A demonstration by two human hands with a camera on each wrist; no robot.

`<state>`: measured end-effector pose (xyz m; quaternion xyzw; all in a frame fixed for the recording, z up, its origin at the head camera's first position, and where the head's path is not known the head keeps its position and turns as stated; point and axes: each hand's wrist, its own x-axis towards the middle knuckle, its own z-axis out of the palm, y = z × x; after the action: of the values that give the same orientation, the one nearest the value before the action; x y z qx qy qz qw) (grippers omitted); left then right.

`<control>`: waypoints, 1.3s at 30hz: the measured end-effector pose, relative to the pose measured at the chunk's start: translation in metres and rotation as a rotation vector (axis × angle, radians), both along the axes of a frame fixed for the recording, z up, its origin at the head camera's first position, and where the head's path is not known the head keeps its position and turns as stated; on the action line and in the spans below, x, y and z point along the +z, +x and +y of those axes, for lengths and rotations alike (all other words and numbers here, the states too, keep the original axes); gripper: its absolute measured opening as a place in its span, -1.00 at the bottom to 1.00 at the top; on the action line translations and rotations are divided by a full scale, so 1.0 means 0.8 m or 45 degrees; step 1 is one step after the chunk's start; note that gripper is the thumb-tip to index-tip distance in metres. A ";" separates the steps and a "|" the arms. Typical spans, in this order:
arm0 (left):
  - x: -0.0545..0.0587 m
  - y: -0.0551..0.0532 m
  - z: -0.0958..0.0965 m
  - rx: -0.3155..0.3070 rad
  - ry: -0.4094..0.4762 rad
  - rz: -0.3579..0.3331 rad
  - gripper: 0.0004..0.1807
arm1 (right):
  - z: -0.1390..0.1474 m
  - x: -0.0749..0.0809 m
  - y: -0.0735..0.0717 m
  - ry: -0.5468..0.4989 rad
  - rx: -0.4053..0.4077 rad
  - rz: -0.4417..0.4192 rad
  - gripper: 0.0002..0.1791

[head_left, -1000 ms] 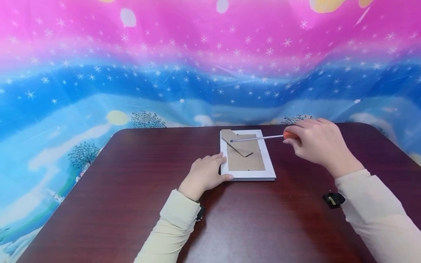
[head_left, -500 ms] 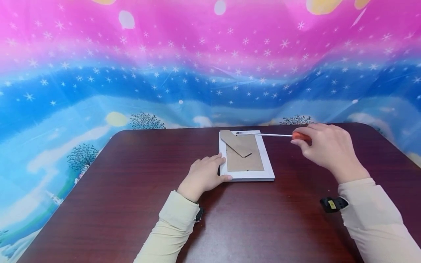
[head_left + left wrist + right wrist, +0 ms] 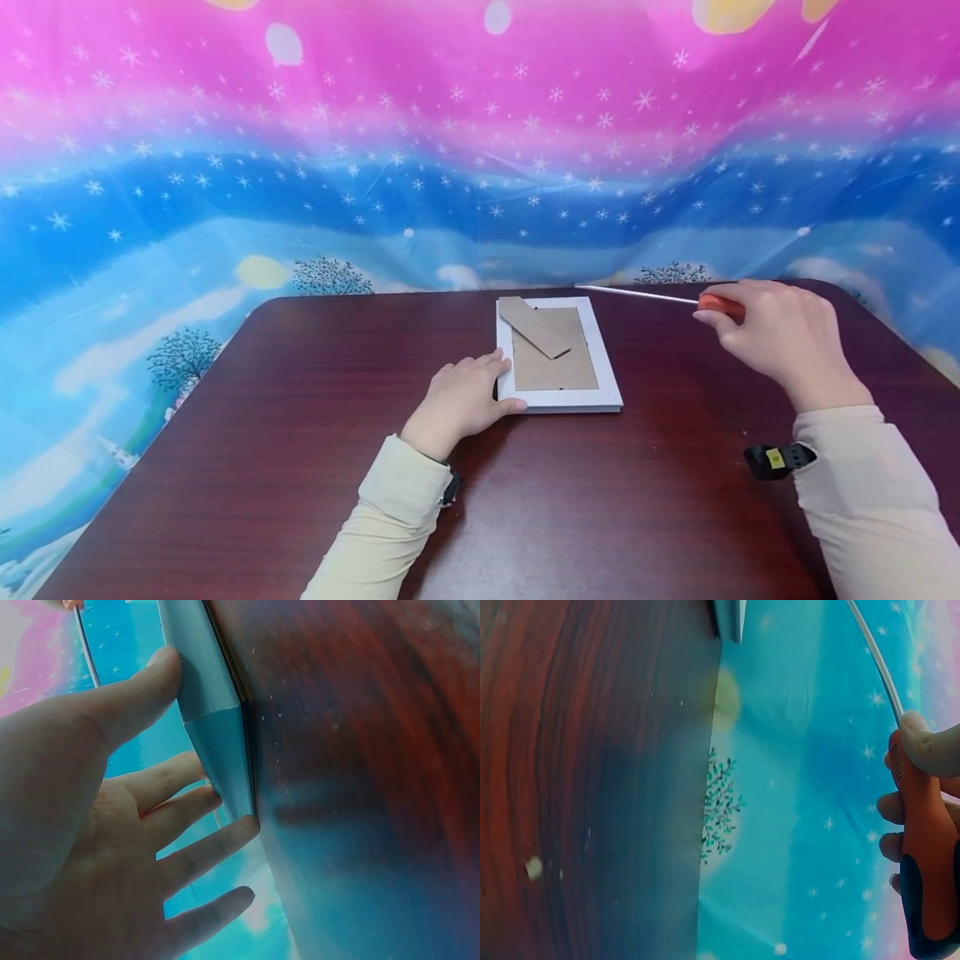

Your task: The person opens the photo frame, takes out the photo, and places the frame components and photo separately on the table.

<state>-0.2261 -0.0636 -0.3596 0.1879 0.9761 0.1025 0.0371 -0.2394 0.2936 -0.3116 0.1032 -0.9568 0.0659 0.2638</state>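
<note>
A white picture frame (image 3: 604, 367) lies face down on the table, its brown backing board (image 3: 536, 375) and slanted stand flap (image 3: 534, 327) uppermost. My left hand (image 3: 461, 400) rests against the frame's near left corner. In the left wrist view the thumb touches one edge, and the fingers (image 3: 210, 855) extend fairly straight along the adjoining side. To the right, my right hand (image 3: 787, 333) grips an orange and black screwdriver (image 3: 926, 840) by its handle. Its metal shaft points left, raised beyond the frame's far right corner and apart from it. Part of the handle is hidden by the hand.
The dark reddish-brown table (image 3: 262, 450) has rounded far corners. Behind its far edge hangs a pink and blue cloth (image 3: 480, 167) with snowflakes and trees. Small pale specks, one larger crumb (image 3: 533, 868) among them, lie on the tabletop.
The right hand has moved right with the screwdriver. Its tip has left the area over the frame's backing, rising past the far right corner. The left hand and frame have stayed put.
</note>
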 end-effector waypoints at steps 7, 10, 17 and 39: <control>-0.001 -0.001 0.000 0.001 -0.007 0.003 -0.25 | 0.023 -0.001 0.000 -0.056 -0.065 -0.049 -0.54; 0.000 0.000 0.000 -0.001 -0.006 0.000 -0.25 | 0.033 -0.004 0.000 -0.086 -0.095 -0.094 -0.51; -0.001 0.001 0.000 0.000 -0.003 -0.004 -0.26 | 0.048 -0.009 -0.002 -0.145 -0.192 -0.186 -0.50; 0.003 0.003 0.001 0.004 -0.003 -0.014 -0.26 | 0.093 -0.030 -0.004 -0.208 -0.272 -0.401 -0.42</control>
<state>-0.2238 -0.0624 -0.3574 0.1857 0.9763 0.1024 0.0424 -0.2422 0.3680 -0.3354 -0.0321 -0.9832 0.1304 0.1239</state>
